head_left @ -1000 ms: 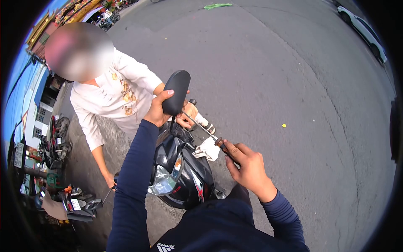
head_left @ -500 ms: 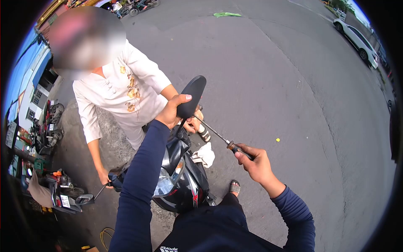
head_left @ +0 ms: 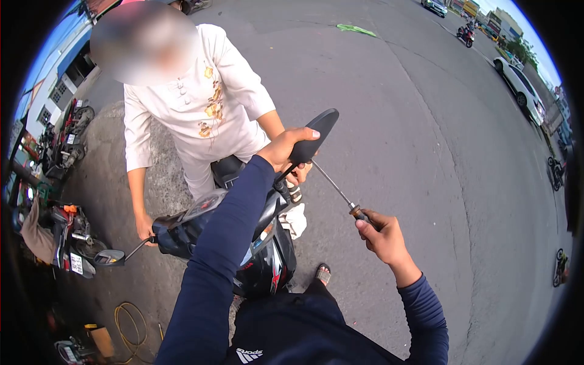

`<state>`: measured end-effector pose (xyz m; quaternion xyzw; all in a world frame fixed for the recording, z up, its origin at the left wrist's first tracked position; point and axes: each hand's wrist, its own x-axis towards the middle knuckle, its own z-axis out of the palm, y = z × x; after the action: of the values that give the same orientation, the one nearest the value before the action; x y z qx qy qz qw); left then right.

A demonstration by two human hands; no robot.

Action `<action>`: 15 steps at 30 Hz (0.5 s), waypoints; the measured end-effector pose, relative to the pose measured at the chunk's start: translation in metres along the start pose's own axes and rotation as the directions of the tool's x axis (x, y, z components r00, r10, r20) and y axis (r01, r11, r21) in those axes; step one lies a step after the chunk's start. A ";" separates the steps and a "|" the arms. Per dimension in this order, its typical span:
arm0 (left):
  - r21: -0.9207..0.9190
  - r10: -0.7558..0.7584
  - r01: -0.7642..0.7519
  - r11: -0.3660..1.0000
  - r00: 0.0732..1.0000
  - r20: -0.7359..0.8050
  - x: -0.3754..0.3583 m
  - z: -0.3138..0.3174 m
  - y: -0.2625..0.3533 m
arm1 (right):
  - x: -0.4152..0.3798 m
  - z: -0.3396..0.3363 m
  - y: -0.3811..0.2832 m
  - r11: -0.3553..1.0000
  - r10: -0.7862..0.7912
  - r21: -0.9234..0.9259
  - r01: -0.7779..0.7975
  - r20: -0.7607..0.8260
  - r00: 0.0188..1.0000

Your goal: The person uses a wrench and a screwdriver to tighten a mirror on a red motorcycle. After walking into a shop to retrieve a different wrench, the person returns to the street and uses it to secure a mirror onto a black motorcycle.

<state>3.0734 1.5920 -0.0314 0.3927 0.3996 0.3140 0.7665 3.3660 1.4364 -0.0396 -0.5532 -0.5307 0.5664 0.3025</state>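
Note:
My left hand [head_left: 286, 147] is closed around the black motorbike mirror [head_left: 317, 135], its thumb lying over the housing. In my right hand [head_left: 386, 240] is a screwdriver [head_left: 336, 187] with a long metal shaft, gripped by its dark handle. The tip of the shaft meets the lower edge of the mirror; exactly what it touches there is hidden. Below my left forearm stands a black motorbike [head_left: 267, 261] with red and white marks on its front. Its other mirror [head_left: 111, 258] sticks out at the left.
A person in a white embroidered top [head_left: 201, 109] faces me behind the motorbike, one hand on a handlebar grip. Parked motorbikes [head_left: 70, 143] line the left. A yellow hose [head_left: 131, 328] lies coiled on the ground. A white car [head_left: 521, 87] stands across the road.
The view has swung, so the mirror, both my hands and the person appear further right. My left hand still holds the mirror, and the screwdriver tip stays at its lower edge.

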 end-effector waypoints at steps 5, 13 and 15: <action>0.032 -0.038 0.039 0.999 0.999 -0.021 0.004 0.000 0.002 | 0.001 0.001 0.001 0.683 -0.479 -0.646 0.340 -0.044 0.877; 0.067 0.080 -0.076 0.995 0.995 -0.063 -0.006 0.014 0.003 | 0.000 0.014 0.006 0.800 -0.478 -0.446 0.401 -0.071 0.876; 0.076 0.153 -0.147 0.986 0.985 -0.083 0.000 0.016 0.002 | 0.005 0.011 0.007 0.823 -0.435 -0.428 0.374 -0.050 0.899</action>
<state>3.0864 1.5871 -0.0237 0.4338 0.4133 0.3739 0.7079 3.3566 1.4366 -0.0499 -0.5182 -0.7188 0.3240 0.3314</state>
